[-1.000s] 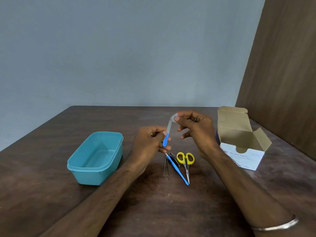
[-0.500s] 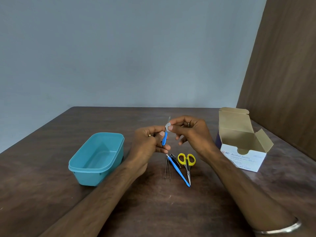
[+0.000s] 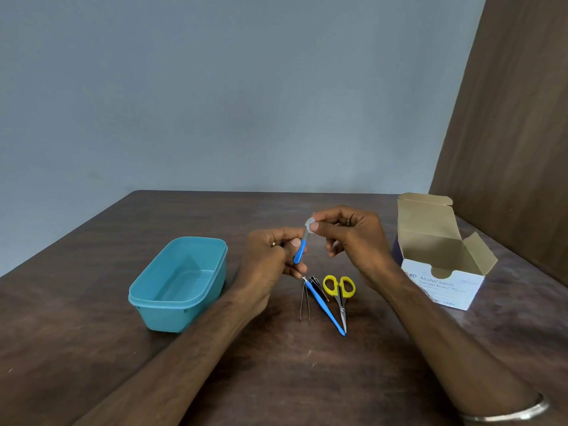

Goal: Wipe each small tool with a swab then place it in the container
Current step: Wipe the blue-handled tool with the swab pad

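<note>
My left hand holds a small blue-handled tool upright above the table by its handle. My right hand pinches a white swab around the tool's metal upper part. On the table just below lie metal tweezers, a blue-handled tool, a dark small tool and yellow-handled scissors. The teal container stands to the left with nothing visible inside.
An open white box of alcohol swabs stands at the right, flaps up. A brown wooden panel rises behind it. The dark wooden table ends at a far edge before a grey wall.
My right hand slid the swab down the metal part toward the blue handle, then slightly back up near the tip. The left hand stays put with the tool.
</note>
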Available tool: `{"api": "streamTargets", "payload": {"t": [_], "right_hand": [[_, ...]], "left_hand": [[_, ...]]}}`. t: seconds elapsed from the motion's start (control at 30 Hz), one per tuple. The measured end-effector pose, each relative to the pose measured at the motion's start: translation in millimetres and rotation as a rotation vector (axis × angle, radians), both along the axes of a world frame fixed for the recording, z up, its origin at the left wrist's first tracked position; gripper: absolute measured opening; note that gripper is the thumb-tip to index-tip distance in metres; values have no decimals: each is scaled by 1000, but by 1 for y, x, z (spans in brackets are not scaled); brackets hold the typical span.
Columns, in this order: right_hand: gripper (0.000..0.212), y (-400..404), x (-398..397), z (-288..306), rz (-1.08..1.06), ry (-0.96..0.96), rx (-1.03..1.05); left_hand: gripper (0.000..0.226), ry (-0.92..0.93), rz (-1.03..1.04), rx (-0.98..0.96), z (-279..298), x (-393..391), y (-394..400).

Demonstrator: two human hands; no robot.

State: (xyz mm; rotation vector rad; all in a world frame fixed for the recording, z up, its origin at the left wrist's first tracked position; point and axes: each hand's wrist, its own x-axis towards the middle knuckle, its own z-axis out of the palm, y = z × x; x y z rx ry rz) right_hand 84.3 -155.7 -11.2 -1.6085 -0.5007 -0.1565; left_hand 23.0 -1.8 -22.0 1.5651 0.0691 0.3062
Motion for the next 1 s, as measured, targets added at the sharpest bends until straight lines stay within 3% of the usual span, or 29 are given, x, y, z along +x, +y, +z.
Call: {"api": "streamTargets", "payload": {"t": [0.3, 0.63, 1.0], "right_hand": [[8, -1, 0, 0, 75, -15, -59], [13, -3, 2, 2, -53, 0, 79], [13, -4, 5, 2, -32, 74, 159]], "left_hand": [[21, -9, -3, 6, 0, 0, 1], [22, -5, -12, 32, -2, 1, 0], [25, 7, -33, 91, -1, 2, 0]]}}
